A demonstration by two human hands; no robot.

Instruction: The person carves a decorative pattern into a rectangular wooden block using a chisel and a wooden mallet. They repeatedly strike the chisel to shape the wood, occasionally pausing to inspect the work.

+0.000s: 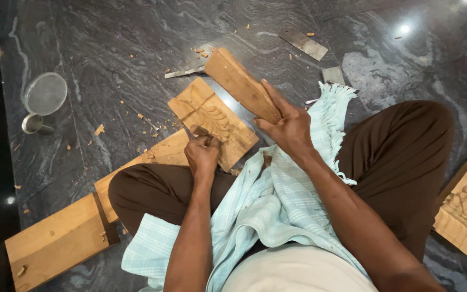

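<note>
Your left hand (202, 154) grips a chisel (200, 132) on the half-carved wood panel (212, 121); at one o'clock, your right hand (287, 127) clasps the mallet (241, 84).

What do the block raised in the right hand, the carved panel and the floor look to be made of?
The mallet block in the right hand looks like plain unfinished wood: tan, matte, with visible grain. The carved panel under the left hand seems the same pale raw wood, with cut relief and chips around it. The floor looks like polished dark stone, perhaps granite: wavy grey veins and glossy light reflections.
</note>
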